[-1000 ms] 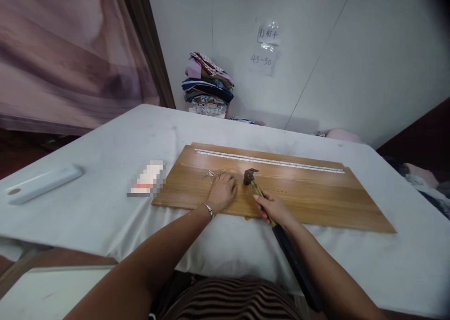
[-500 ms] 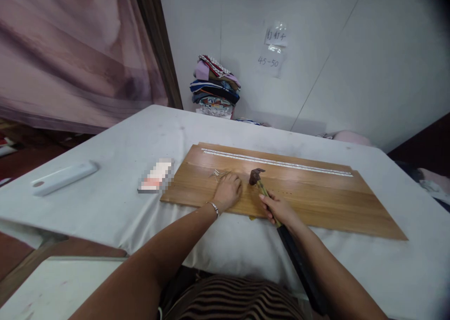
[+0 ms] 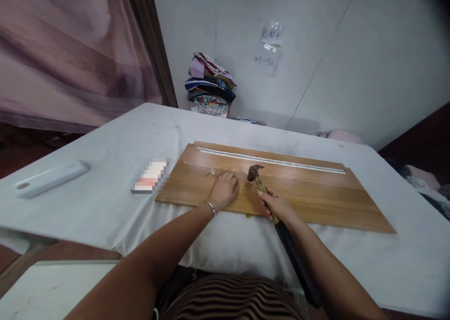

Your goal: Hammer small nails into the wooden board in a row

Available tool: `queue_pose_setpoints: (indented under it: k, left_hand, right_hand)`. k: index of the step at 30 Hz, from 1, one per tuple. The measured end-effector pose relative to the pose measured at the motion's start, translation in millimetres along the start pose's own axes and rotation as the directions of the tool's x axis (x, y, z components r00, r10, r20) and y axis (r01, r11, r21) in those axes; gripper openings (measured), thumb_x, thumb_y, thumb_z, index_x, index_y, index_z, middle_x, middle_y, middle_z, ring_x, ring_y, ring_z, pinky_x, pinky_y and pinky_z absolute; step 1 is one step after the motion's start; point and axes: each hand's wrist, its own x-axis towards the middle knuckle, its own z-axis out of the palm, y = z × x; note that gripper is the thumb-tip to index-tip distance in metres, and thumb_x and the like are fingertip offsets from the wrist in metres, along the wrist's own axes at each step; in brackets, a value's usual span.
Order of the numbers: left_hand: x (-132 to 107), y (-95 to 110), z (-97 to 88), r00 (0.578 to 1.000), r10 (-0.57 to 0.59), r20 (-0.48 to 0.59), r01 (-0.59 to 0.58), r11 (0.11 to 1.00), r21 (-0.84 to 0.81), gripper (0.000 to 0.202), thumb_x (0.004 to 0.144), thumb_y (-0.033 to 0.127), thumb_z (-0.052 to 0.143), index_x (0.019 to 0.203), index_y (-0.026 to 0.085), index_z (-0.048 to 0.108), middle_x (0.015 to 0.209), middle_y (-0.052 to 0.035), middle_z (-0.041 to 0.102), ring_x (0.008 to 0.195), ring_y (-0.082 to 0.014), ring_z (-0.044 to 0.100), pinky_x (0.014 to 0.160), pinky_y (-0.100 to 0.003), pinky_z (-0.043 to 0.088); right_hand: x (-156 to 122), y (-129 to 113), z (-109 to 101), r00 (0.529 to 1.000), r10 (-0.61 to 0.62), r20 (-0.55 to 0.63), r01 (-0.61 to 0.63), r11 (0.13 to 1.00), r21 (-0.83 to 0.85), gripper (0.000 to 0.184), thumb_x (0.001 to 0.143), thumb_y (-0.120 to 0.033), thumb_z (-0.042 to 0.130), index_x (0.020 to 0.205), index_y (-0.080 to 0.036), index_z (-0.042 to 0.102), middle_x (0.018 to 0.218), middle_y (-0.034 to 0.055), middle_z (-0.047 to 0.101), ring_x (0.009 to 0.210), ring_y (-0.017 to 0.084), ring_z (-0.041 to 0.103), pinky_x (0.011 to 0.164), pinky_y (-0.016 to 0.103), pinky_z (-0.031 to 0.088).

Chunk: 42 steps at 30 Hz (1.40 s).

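Observation:
A long wooden board (image 3: 316, 200) lies on the white-covered table (image 3: 105, 170). My right hand (image 3: 276, 206) is closed round the handle of a hammer (image 3: 256, 175), whose dark head hangs just above the board's middle. My left hand (image 3: 223, 190) rests on the board with its fingers curled, beside a small heap of loose nails (image 3: 213, 172); whether it pinches a nail is hidden. A shiny metal strip (image 3: 270, 161) runs along the board's far edge, and a short row of small dots marks the wood to the right of the hammer.
A white flat bar (image 3: 49, 178) lies at the table's left, and a small blurred box (image 3: 150, 181) sits just left of the board. Folded clothes (image 3: 210, 83) are stacked against the white wall behind the table. A curtain hangs at the left.
The hammer head has lifted slightly off the board. Both hands stay in nearly the same place; the view has shifted a little.

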Motion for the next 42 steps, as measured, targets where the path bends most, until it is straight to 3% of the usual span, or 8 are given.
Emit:
queue_pose_setpoints:
  k: [32,42]
  left_hand:
    - [0.6,-0.5,2.2,1.000,0.010,-0.014,-0.010,0.999,-0.034,0.021,0.098,0.016,0.052,0.087,0.018,0.070,0.100,-0.0130,0.067,0.105,-0.0275,0.060,0.095,-0.044,0.049]
    - [0.5,-0.1,2.7,1.000,-0.003,-0.026,0.002,0.999,-0.049,0.019,0.095,0.015,0.054,0.085,0.019,0.070,0.100,-0.0123,0.067,0.104,-0.0275,0.060,0.093,-0.044,0.048]
  right_hand:
    - [1.1,6.7,4.6,1.000,0.004,0.030,-0.003,0.999,-0.038,0.044,0.074,-0.063,0.066,0.078,-0.027,0.041,0.049,-0.0124,0.043,0.033,0.007,0.035,0.031,0.021,0.030]
    - [-0.4,-1.1,2.1,1.000,0.006,0.001,-0.006,1.000,0.000,0.045,0.070,-0.062,0.069,0.083,-0.026,0.044,0.055,-0.0134,0.045,0.033,0.006,0.039,0.030,0.019,0.030]
